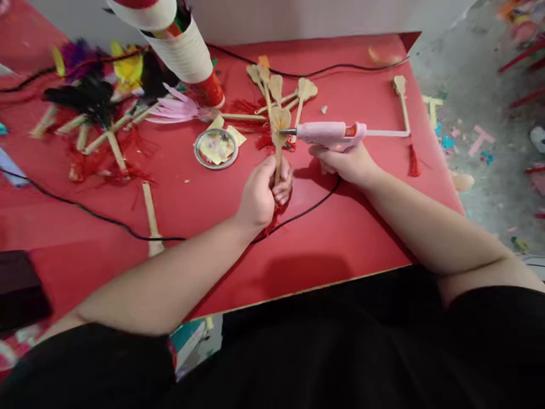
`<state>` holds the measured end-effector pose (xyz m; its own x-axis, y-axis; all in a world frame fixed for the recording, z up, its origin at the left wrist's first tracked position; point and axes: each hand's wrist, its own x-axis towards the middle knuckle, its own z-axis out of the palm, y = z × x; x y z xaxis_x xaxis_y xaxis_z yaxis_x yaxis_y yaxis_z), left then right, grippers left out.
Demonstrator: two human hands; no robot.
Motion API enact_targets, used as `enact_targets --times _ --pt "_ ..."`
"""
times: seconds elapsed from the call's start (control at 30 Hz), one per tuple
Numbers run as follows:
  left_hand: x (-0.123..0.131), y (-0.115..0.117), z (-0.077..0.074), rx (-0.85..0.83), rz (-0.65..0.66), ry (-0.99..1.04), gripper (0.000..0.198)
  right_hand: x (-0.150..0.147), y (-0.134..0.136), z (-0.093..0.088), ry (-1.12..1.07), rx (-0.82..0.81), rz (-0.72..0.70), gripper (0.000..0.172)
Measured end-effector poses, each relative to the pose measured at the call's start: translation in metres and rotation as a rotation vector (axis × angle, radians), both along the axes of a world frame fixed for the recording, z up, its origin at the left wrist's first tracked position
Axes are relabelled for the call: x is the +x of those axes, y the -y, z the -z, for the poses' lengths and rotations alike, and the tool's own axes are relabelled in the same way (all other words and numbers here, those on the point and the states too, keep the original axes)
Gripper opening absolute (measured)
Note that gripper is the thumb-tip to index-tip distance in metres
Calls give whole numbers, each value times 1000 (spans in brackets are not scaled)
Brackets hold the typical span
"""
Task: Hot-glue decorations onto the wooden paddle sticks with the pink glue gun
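My left hand (261,190) is closed around the handle of a small fan-shaped wooden piece (279,139) that points away from me, a red tassel hanging below the fist. In my right hand (344,162) is a pink glue gun (326,133), fingers wrapped round its grip. Its metal nozzle meets or nearly meets the broad head of the wooden piece; I cannot tell which. A long whitish glue stick (387,133) sticks out of the gun's rear. Just beyond my left hand, several similar wooden pieces (276,88) lie in a pile with red tassels.
Left of the pile are a round metal dish (198,149) with yellowish scraps and a pink feather piece (179,108). Black feather pieces (87,96) lie farther left, near stacked paper cups (187,54). A black cord (106,218) crosses the red table (340,227). One tasselled piece (402,99) lies right.
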<state>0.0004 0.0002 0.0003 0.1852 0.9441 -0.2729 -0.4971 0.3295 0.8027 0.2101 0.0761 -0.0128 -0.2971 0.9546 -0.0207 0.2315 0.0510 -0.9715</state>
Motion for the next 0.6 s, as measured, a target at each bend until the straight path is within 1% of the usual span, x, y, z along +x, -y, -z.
enact_targets --times 0.1,0.2,0.3,0.47,0.6 --pt "0 0 -1 21 17 -28 43 2 0 1 16 -9 0 51" --pt "0 1 -1 62 37 -72 31 3 1 -1 47 -20 10 52" --pt "0 2 -1 96 23 -119 22 3 3 -5 63 -19 11 51" --pt "1 2 1 160 15 -141 20 3 4 -8 50 -22 7 48" --pt "1 2 1 147 14 -152 19 4 4 -5 19 -22 8 50"
